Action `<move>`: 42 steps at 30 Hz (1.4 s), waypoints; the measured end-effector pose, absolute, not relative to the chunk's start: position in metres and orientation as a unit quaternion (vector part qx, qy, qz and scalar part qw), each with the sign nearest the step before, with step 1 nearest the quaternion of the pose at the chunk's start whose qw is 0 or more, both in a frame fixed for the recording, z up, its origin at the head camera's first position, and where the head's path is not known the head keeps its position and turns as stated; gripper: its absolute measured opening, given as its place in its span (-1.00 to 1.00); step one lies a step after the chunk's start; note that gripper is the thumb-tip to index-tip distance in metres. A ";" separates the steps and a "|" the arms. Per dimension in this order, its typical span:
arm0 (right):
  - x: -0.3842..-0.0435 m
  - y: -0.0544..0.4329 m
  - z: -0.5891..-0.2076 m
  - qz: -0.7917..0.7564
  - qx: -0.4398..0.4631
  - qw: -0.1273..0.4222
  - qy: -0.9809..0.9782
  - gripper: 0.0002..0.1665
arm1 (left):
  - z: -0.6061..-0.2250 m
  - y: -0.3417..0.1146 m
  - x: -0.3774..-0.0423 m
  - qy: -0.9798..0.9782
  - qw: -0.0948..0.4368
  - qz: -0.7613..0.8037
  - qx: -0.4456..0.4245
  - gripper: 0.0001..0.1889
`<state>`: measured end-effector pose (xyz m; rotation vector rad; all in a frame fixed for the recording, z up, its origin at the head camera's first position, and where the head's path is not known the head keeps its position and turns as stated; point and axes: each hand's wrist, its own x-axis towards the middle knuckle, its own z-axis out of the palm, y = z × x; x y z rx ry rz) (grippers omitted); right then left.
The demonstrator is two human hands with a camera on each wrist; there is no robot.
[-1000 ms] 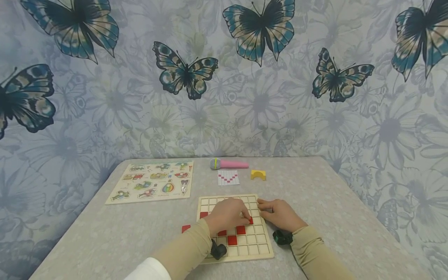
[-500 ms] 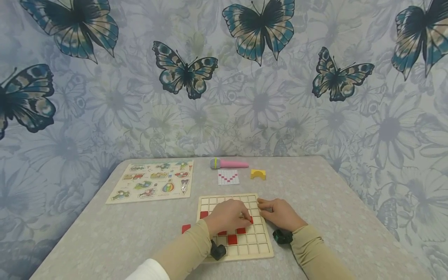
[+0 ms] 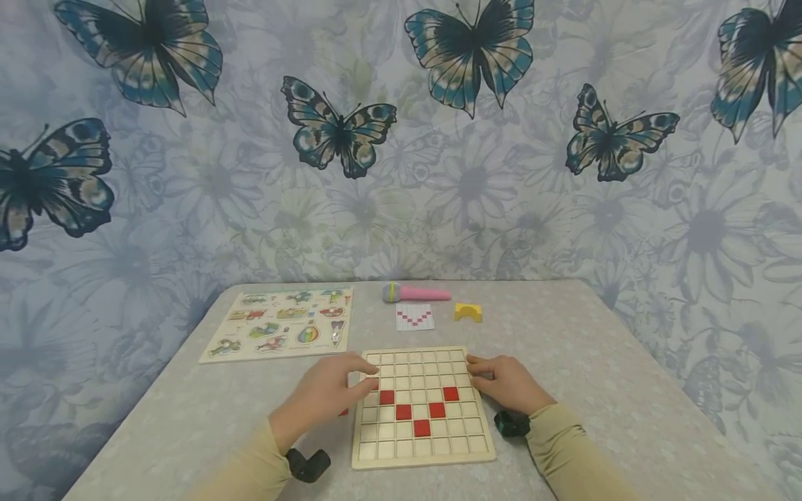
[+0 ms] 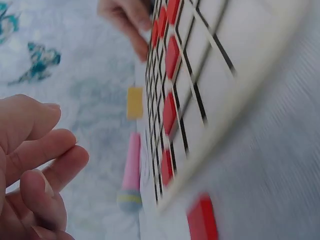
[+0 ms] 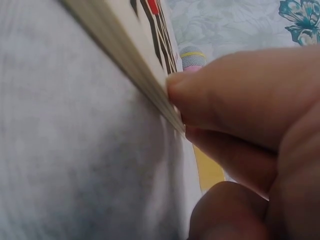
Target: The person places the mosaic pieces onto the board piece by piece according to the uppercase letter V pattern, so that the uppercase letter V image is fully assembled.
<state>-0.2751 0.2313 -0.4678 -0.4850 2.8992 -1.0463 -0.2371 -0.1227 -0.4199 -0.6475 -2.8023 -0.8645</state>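
Note:
A wooden grid board [image 3: 376,449] lies on the table with several red square tiles [image 3: 422,428] in its cells, set in a V. My left hand [image 3: 326,393] hovers over the board's left edge, thumb and fingers apart, holding nothing. Its fingertips partly cover the leftmost tile. One loose red tile [image 4: 202,219] lies on the table beside the board's left side, mostly hidden by the hand in the head view. With fingers fairly straight, my right hand [image 3: 510,383] rests against the board's right edge [image 5: 125,65].
Behind the board lies a small pattern card [image 3: 415,317] with a pink V. Farther back is a pink toy microphone [image 3: 422,294], with a yellow arch block [image 3: 468,312] to its right. A wooden picture puzzle [image 3: 282,327] lies at the left. A butterfly-print wall stands behind the table.
My left hand has moved left from the right part of the grid, uncovering the red tile under its fingertips there. The right hand stays at the board's edge. The head view has shifted slightly.

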 end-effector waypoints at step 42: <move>-0.276 0.231 -0.468 -0.327 -0.164 0.001 0.931 -0.65 | -0.466 -0.191 -0.232 -0.921 -0.025 -0.349 -0.171 -0.70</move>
